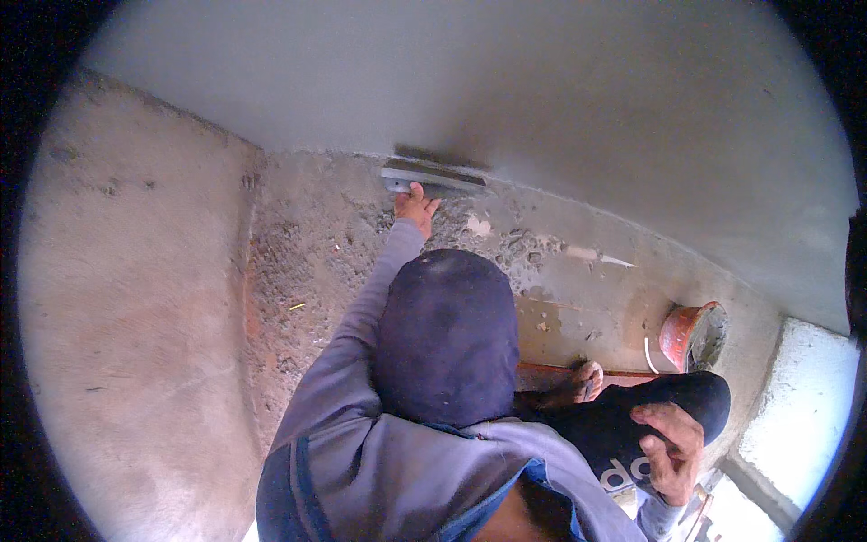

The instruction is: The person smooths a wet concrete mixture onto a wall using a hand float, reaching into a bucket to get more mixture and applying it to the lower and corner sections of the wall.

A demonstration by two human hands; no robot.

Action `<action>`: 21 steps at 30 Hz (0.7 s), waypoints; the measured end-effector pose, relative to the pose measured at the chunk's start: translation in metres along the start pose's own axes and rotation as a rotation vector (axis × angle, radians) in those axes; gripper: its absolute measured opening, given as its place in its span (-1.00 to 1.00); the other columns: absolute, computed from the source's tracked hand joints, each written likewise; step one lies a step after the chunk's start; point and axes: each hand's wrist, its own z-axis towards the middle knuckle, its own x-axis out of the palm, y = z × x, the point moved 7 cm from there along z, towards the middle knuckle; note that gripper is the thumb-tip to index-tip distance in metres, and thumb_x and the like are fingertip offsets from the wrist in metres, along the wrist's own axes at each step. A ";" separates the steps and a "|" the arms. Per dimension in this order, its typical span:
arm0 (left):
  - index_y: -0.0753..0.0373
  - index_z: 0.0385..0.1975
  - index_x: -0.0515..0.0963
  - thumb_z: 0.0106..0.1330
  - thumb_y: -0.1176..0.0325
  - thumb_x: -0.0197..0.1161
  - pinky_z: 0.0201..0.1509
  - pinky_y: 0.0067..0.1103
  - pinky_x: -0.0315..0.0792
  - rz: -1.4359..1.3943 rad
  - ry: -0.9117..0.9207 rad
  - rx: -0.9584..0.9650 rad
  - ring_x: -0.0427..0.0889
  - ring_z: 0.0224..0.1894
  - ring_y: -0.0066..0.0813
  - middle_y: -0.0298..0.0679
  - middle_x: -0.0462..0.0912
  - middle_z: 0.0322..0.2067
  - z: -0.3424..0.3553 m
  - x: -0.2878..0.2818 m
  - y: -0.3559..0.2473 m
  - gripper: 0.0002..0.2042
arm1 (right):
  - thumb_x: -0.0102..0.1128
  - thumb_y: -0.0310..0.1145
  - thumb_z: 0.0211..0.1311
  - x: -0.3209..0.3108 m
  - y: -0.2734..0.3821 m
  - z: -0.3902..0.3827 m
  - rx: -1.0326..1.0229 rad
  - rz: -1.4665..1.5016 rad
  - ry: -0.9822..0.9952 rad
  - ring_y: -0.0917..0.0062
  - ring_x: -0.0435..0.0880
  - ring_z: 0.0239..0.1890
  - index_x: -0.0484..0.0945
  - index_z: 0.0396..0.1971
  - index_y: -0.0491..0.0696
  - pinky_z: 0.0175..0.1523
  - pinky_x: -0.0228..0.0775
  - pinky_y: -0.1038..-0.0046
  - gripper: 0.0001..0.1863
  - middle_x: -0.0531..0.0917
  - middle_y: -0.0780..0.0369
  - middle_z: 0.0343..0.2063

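Note:
My left hand (415,211) reaches forward, its fingers closed on a long grey plastering trowel (444,180). The trowel lies along the foot of the smooth grey wall (560,99), where a darker damp-looking band shows just above it. The handle is mostly hidden by my hand. On the right, my right hand (675,443) hangs over my dark trouser leg (695,397). Its fingers are loosely bent and apart, with nothing visible in them.
Rough wet mortar (361,230) covers the ground below the wall. An orange bucket (682,336) lies tilted at the right, its inside smeared grey. A paler wall (135,298) rises on the left. A rounded dark cloth shape (447,334) blocks the middle; a foot (585,382) shows beside it.

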 end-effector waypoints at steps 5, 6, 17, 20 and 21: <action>0.02 0.04 0.19 0.22 0.22 0.20 0.19 -0.10 0.25 -0.034 -0.018 -0.040 0.37 0.08 -0.17 -0.34 0.37 0.00 0.019 0.005 0.008 -0.56 | 0.20 -0.22 0.06 -0.027 -0.005 -0.025 -0.005 0.067 -0.198 0.28 0.59 -0.34 0.59 -0.36 -0.21 -0.19 0.36 0.35 -0.68 0.64 0.04 -0.42; 0.03 0.04 0.19 0.21 0.23 0.20 0.18 -0.10 0.25 -0.045 -0.013 -0.052 0.38 0.06 -0.18 -0.33 0.38 -0.01 0.021 0.007 0.008 -0.56 | 0.20 -0.22 0.06 -0.032 -0.008 -0.029 -0.006 0.080 -0.234 0.29 0.59 -0.34 0.59 -0.37 -0.20 -0.20 0.36 0.35 -0.69 0.64 0.05 -0.42; 0.32 0.00 0.20 0.19 0.22 0.21 0.05 -0.25 0.48 0.015 0.184 -0.004 0.46 -0.06 -0.23 -0.15 0.36 -0.06 -0.069 0.096 -0.069 -0.52 | 0.15 -0.31 0.10 -0.047 -0.043 -0.052 -0.192 0.132 -0.257 0.34 0.56 -0.40 0.55 -0.13 -0.10 -0.24 0.33 0.39 -0.67 0.62 0.05 -0.42; 0.28 -0.16 0.39 0.22 0.22 0.16 -0.02 -0.19 0.52 0.006 0.228 0.069 0.57 -0.27 -0.23 -0.21 0.53 -0.27 -0.120 0.140 -0.108 -0.70 | 0.14 -0.33 0.11 -0.049 -0.054 -0.055 -0.297 0.207 -0.241 0.36 0.56 -0.43 0.53 -0.10 -0.09 -0.29 0.37 0.41 -0.67 0.62 0.05 -0.43; 0.31 -0.12 0.35 0.23 0.21 0.15 0.00 -0.22 0.51 0.043 0.286 0.114 0.56 -0.23 -0.22 -0.17 0.50 -0.23 -0.141 0.158 -0.125 -0.65 | 0.14 -0.34 0.11 -0.049 -0.058 -0.057 -0.325 0.259 -0.244 0.36 0.56 -0.43 0.51 -0.08 -0.10 -0.30 0.40 0.42 -0.66 0.61 0.04 -0.42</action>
